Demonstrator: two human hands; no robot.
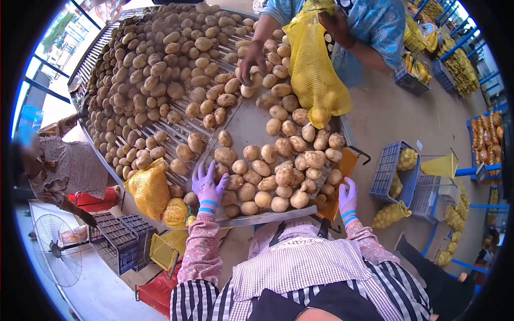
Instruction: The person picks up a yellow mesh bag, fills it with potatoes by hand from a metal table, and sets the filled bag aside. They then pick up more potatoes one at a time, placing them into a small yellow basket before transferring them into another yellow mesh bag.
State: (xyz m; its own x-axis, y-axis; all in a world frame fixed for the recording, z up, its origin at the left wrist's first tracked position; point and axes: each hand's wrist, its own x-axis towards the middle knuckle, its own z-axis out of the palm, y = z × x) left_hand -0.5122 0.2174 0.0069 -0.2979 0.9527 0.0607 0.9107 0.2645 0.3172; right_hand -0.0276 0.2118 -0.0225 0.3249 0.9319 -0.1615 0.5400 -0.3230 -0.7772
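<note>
My left hand (208,184), in a purple glove with blue bands, has its fingers spread against potatoes (261,168) at the near left part of the metal sorting table (251,218). My right hand (347,198), gloved the same way, is beside the orange chute (348,162) at the table's right corner, fingers extended and apart with nothing visible in them. Between my hands lies a cluster of loose potatoes, some with brown soil patches. A filled yellow mesh bag (149,188) and a smaller yellow mesh bundle (175,213) hang left of my left hand.
Across the table, a person in blue reaches a hand (252,61) into the potatoes and holds a yellow mesh bag (316,69). Another person (80,166) stands at the left. Blue crates (393,174) stand right; dark crates (113,241) and a fan (56,249) are left.
</note>
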